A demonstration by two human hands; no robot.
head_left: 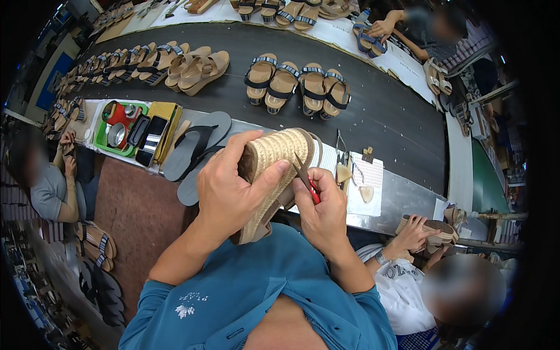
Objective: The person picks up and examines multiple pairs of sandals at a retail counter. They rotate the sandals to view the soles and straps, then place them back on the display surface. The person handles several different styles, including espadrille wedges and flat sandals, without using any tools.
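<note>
My left hand point(230, 175) is closed around a wedge sandal point(277, 147), gripping it by its thick heel end. Braided straw-coloured cord covers the side of the wedge, and taupe straps hang below, partly hidden by my hands. In my right hand point(324, 207) is a small pair of red-handled scissors point(314, 189), the fingers wrapped round the handles. The dark blade tips point up and lie against or very close to the braided side; whether they touch I cannot tell. My left thumb presses on the braid just beside them.
Pairs of strapped sandals point(283, 87) stand on the dark conveyor belt point(373, 134). Grey flip-flops point(195, 146) and a green basket point(114, 131) of tins lie at the left on the metal bench edge point(385, 204). Pliers point(341, 151) lie beyond my right hand. Co-workers sit on both sides and across.
</note>
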